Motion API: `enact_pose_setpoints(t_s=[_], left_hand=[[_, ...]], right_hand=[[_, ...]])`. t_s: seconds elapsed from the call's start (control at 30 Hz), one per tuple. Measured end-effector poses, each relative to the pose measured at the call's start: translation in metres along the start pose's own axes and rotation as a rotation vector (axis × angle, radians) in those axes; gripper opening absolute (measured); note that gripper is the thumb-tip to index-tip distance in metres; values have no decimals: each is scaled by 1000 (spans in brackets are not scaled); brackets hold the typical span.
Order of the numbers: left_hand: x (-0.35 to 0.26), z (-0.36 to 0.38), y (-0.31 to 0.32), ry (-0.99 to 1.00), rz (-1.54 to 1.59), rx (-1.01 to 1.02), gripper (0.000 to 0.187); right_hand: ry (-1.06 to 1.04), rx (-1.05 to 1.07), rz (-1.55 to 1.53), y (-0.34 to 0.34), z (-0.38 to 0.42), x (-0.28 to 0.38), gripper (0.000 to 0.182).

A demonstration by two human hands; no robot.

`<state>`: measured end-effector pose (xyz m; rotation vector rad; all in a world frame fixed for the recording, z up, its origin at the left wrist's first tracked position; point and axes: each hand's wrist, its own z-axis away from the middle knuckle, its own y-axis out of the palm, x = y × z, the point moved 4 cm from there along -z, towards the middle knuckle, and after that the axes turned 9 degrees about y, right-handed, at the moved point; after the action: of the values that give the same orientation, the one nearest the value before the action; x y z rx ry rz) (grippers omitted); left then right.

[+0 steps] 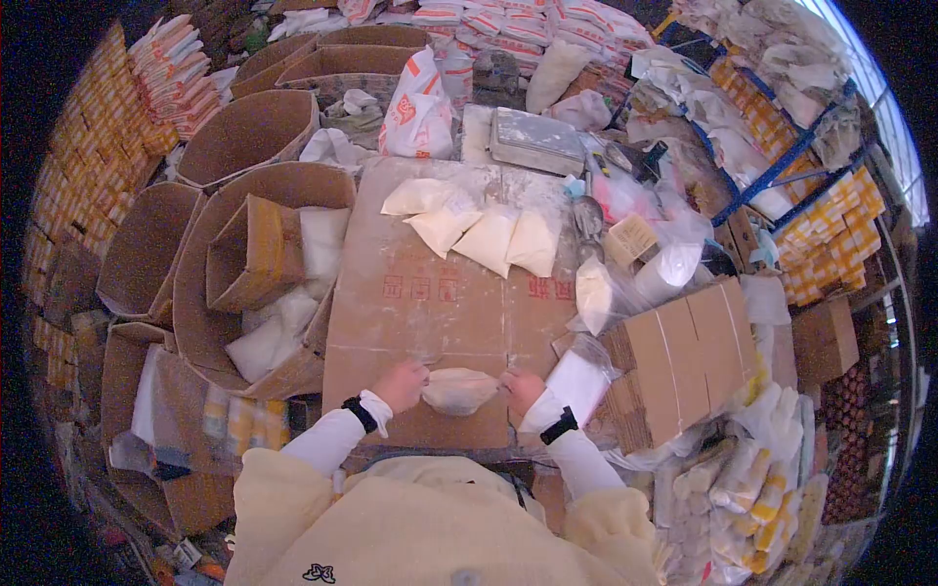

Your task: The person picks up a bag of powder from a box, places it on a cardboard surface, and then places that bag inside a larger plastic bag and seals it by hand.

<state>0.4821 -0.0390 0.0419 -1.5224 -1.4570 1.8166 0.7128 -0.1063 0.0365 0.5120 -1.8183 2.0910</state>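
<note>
Near the front edge of the cardboard-covered table [440,327], a clear plastic bag of pale powder [461,393] lies between my hands. My left hand [401,386] pinches its left upper corner, and the right upper corner is pinched by my right hand [522,388]. Farther back on the cardboard rests a row of filled powder bags [486,239]. Another filled bag [593,296] is at the right edge. Beside my right hand lies a stack of flat white plastic bags [580,379].
A flat scale [535,139] dusted with powder stands at the back, near a metal scoop [587,217]. On the left is a large carton [191,322] with white bags and a smaller box [256,256] inside. Folded cardboard [689,352] leans at the right.
</note>
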Motion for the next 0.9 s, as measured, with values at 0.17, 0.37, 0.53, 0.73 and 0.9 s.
enact_pose_setpoints(t_s=[0.17,0.37,0.53,0.73,0.9], left_hand=[[7,7,-5,-51,74,15,11],[6,14,-13,-74,-48,108,14],[-10,15,-25,13,-151,-25,13],[-6,9,-1,182,-201,-183,7],[-2,7,7,206,-247,-196,8]], right_hand=[[56,44,-19,8,-1,-11,7],[61,34,-28,0,-1,-1,8],[15,1,-33,-3,-1,2,6],[-72,-72,-87,-11,1,14,6],[-26,-19,-49,-2,0,6,9]])
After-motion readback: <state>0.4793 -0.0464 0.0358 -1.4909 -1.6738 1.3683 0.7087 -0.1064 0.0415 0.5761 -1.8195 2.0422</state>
